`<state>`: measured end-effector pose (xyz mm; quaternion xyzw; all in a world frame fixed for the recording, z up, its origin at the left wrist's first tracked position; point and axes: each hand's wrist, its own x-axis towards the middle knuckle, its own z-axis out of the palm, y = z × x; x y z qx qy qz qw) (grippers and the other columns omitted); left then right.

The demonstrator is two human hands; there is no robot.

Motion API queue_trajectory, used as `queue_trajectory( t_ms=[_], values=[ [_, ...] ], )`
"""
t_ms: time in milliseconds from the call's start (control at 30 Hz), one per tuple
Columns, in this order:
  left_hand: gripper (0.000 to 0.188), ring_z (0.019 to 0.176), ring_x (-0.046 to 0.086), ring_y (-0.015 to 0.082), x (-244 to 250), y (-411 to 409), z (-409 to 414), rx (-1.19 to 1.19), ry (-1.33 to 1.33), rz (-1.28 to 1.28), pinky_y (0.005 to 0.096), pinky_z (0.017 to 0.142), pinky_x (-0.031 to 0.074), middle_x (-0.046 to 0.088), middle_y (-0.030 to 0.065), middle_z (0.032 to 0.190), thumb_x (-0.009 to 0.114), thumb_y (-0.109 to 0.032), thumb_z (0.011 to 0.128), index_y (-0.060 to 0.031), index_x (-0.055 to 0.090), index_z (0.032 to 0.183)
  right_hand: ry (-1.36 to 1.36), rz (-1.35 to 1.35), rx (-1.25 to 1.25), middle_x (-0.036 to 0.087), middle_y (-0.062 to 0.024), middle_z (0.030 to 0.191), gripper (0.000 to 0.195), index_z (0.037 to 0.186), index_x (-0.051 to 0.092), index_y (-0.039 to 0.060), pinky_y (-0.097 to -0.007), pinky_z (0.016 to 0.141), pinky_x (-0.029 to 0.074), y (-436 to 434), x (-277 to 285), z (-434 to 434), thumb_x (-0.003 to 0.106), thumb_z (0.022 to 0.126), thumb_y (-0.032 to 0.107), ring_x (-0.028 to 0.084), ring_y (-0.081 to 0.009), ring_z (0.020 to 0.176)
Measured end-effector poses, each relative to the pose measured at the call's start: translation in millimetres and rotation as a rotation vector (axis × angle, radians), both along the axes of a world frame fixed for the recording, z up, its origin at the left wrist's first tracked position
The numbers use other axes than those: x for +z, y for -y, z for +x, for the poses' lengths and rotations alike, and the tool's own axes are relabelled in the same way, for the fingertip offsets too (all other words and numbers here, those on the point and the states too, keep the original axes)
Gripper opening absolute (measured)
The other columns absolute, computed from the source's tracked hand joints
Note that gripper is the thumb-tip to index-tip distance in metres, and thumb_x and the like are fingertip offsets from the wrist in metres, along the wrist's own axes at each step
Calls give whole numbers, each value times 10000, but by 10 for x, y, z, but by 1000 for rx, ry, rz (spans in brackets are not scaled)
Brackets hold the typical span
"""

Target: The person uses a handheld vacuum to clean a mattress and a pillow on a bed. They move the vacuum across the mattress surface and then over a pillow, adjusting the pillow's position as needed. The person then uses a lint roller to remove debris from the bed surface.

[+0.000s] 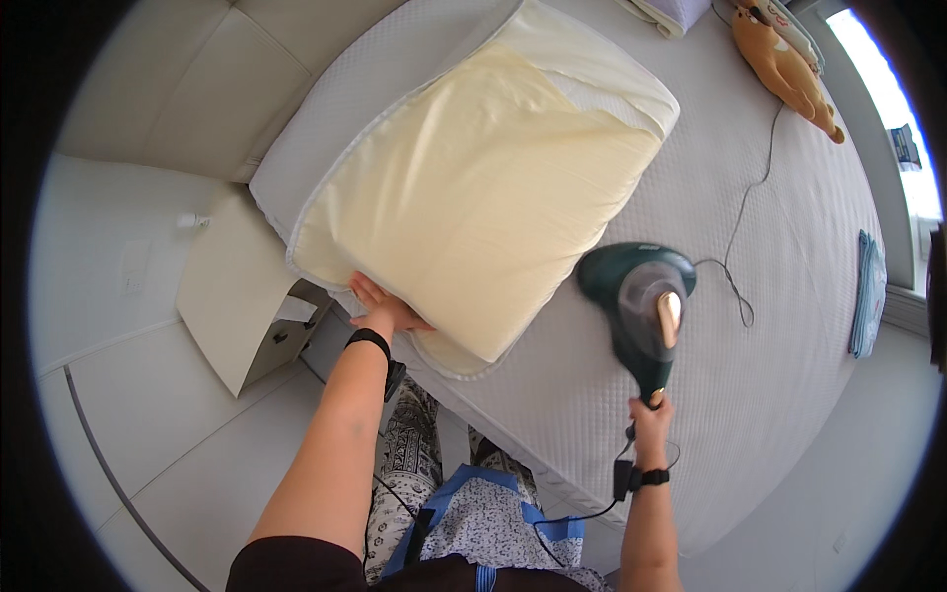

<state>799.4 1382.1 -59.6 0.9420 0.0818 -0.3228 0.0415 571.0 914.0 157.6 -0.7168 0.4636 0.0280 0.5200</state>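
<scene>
My right hand (652, 422) is closed around the handle of a dark green handheld mattress vacuum (635, 296), which has a clear dust cup and a gold-coloured trim piece. The vacuum's head rests on or just over the white quilted mattress (747, 392), right of the pillow. A cream pillow (473, 192) in a partly open, white-edged cover lies across the bed. At its near left corner is my left hand (385, 305), palm up with fingers spread, touching the edge; part of the hand is hidden beneath the pillow.
A grey cord (742, 194) loops over the mattress towards a brown plush toy (784, 66) at the far right. Folded blue cloth (867, 296) lies on the right edge. A padded headboard (200, 81) and a bedside cabinet (229, 288) stand left. Another cord hangs by my right wrist.
</scene>
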Motion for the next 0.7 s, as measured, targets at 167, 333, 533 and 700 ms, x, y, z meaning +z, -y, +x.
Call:
queue_trajectory(
  t_ms=[167,333,533,700],
  values=[
    [1696,1349,-394,442,-254,-121,-207,-288,954,-596,818,958,156,-421,316,1436,853,-750,343,-151,-212,1520,119,3,15,512,8,641,111,769,538,58,-264,482,360,565,-70,1010,647,753,46,458,-94,520],
    [1677,1343,-399,447,-381,-91,-212,-248,864,-508,826,948,151,-421,326,1430,845,-759,347,-165,-185,1531,180,-6,-26,516,4,640,126,795,572,50,-265,477,346,1273,-90,2078,691,787,92,455,-96,517],
    [1653,1327,-417,456,-451,-95,-256,-86,529,-246,845,919,113,-416,318,1440,856,-730,388,-140,-184,1529,71,-913,11,589,-160,1072,540,1169,538,-35,-394,875,446,1172,21,2812,778,764,228,559,-289,1000],
    [1644,1320,-424,459,48,170,-101,90,-192,244,864,890,68,-408,301,1455,878,-685,418,-98,-187,1522,551,-831,637,559,-154,1177,480,1163,552,15,-443,1000,388,-191,308,2739,758,730,47,507,-354,1134]
  ],
)
